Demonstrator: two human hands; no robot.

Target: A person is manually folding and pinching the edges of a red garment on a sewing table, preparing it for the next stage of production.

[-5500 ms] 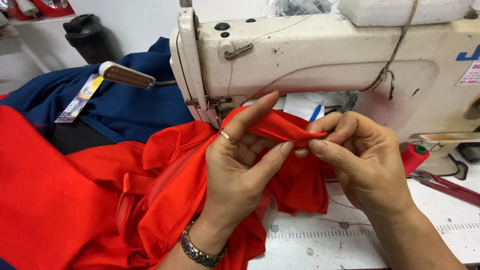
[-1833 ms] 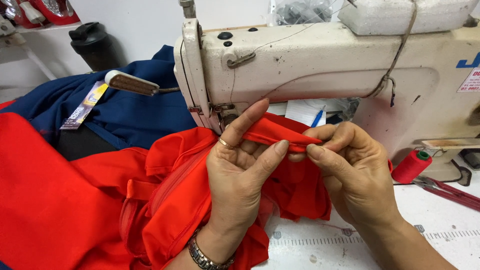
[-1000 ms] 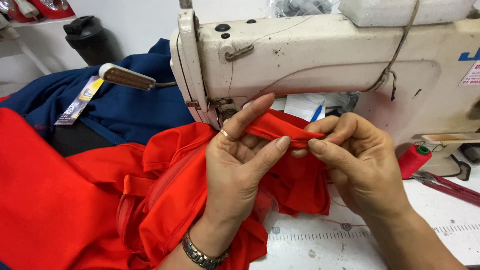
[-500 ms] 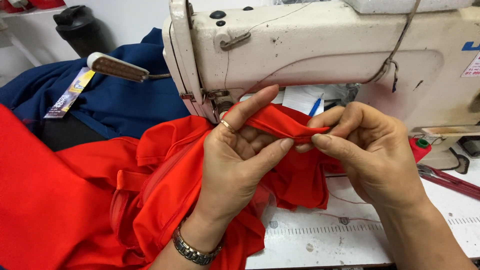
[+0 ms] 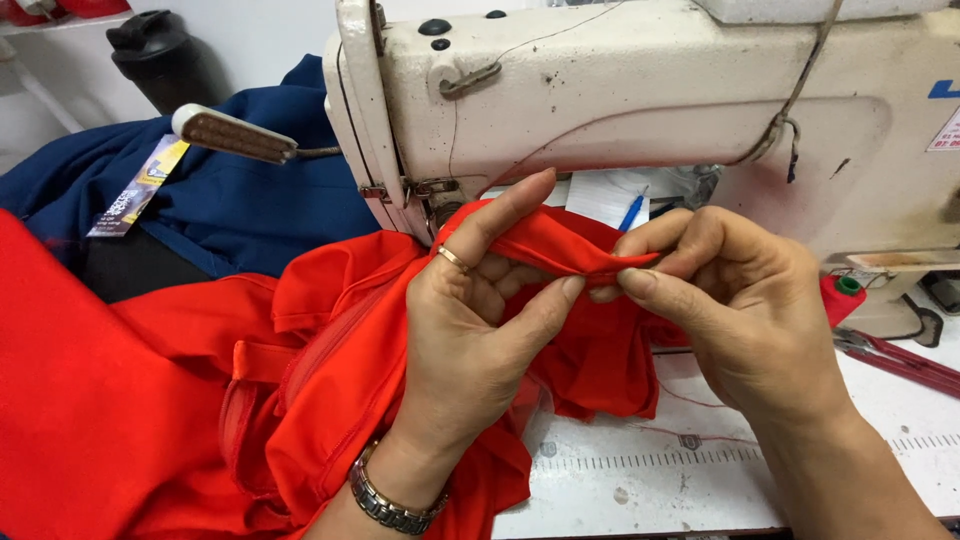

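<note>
Pinching a folded edge of bright red stretchy garment fabric (image 5: 300, 400) between both hands, just in front of the needle end of the machine. Left hand (image 5: 470, 330), gold ring and metal wristband, has thumb and fingers closed on the fold, index finger stretched up over it. Right hand (image 5: 740, 310) is clamped on the same fold just beside it, thumb and forefinger tips together at the narrow rolled end.

Status, my read: fold is being shaped and held, not yet fed under the presser foot. The pinched edge sits up off the bed, so no stitching on this bit that I can see. Left to do looks like laying it down and sewing. Can't see the needle itself, the hands cover it.

Below the grip: most of the red cloth bunches down toward the person's lap, some draped over the white table edge with printed ruler marks (image 5: 700, 470).

Behind the grip: cream-coloured, scuffed industrial sewing machine (image 5: 620, 110). To the right of it, a red thread spool with green cap (image 5: 842, 297) and red-handled scissors (image 5: 900, 360).

Further left: navy blue garment with a hanging paper tag (image 5: 230, 200), black bottle (image 5: 160, 60) behind it.
</note>
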